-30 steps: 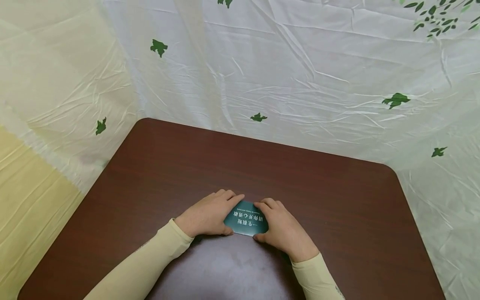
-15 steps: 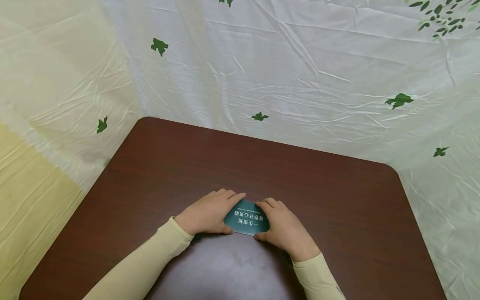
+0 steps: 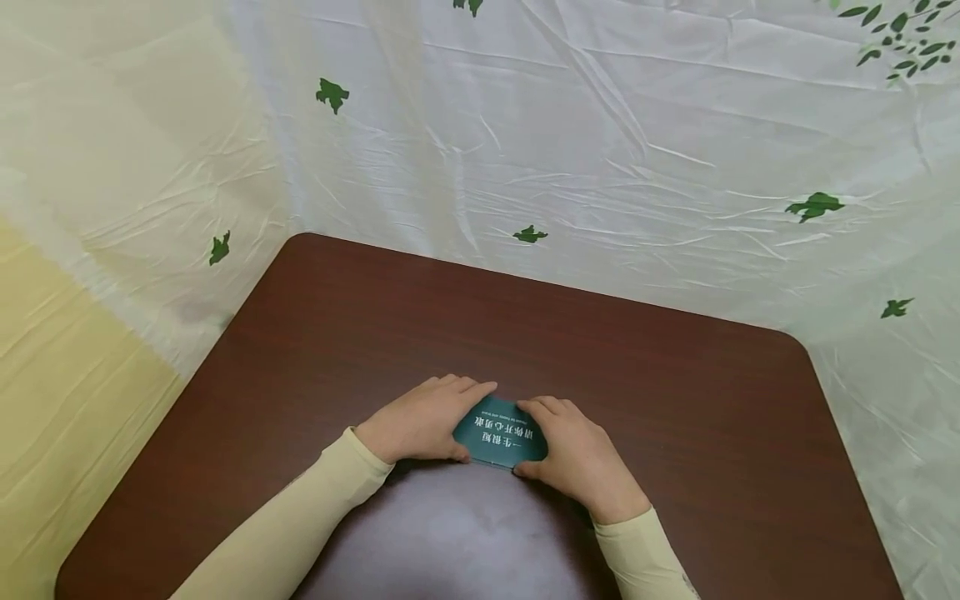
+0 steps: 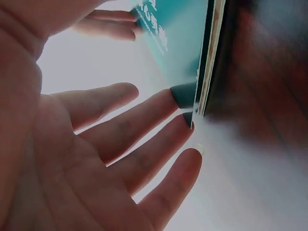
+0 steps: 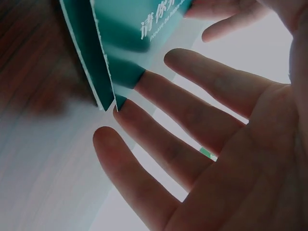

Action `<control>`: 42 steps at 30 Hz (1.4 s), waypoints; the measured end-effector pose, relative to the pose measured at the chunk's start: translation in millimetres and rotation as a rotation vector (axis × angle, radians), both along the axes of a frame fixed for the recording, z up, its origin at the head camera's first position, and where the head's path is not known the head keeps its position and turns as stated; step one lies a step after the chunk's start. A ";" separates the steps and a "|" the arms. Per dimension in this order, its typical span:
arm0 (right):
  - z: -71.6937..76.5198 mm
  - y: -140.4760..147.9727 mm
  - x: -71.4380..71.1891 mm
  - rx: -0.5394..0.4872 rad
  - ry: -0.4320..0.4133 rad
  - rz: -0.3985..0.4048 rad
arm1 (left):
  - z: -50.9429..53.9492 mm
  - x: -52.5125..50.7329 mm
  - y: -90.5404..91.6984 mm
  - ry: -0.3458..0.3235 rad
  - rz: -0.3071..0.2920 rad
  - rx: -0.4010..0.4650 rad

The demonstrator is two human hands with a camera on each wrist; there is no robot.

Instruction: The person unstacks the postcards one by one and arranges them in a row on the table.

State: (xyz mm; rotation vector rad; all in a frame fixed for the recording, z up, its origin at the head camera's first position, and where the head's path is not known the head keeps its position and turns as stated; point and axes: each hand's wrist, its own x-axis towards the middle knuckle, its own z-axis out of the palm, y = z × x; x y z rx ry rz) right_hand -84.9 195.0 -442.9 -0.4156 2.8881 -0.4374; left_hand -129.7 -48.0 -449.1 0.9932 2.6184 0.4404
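A small teal notebook (image 3: 498, 437) with white lettering on its cover lies between both hands at the near middle of the table. The left hand (image 3: 420, 421) holds its left side, thumb at the near edge and index finger at the far corner. On the opposite side, the right hand (image 3: 581, 454) grips it the same way. In the left wrist view, pale page edges show beside the cover (image 4: 178, 43), and fingertips meet its edge. The right wrist view shows a narrow gap between the front cover (image 5: 125, 43) and the layer below. The thumb tips are hidden in both wrist views.
The dark brown table (image 3: 420, 308) has rounded corners and a glossy reflection near the person. White fabric (image 3: 600, 125) with green leaf prints hangs behind it, and a yellowish cloth (image 3: 67, 400) hangs at the left.
The head view has shifted slightly, so the table and backdrop sit a little further right in it. Both hands keep the same hold on the notebook.
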 end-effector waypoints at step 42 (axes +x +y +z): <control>-13.5 -168.7 -123.5 0.040 0.113 0.180 | -1.8 -89.4 -153.9 -0.177 0.396 0.131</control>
